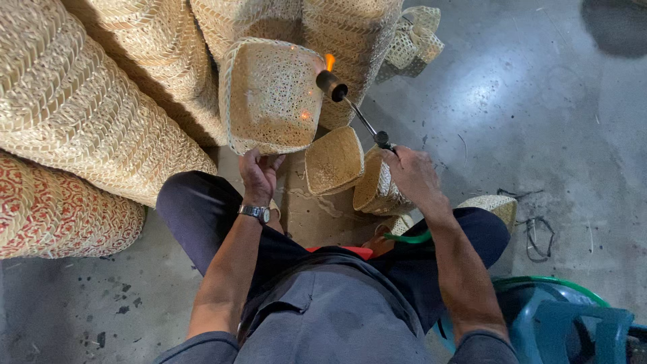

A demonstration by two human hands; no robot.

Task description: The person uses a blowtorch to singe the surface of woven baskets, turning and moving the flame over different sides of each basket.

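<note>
the left hand (259, 174), a metal wristwatch (255, 212) on its wrist, clasps the lower rim of a square pale woven bamboo basket (271, 94) held up over the knees. the right hand (412, 176) is clenched around a thin black gas torch (350, 108), its small orange flame (329, 62) at the basket's upper right corner. beyond rise tall stacks of woven baskets (101, 101) on the grey concrete floor (539, 101).

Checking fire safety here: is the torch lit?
Yes, a small orange flame burns at the tip of the torch held in the right hand, beside the basket.
</note>
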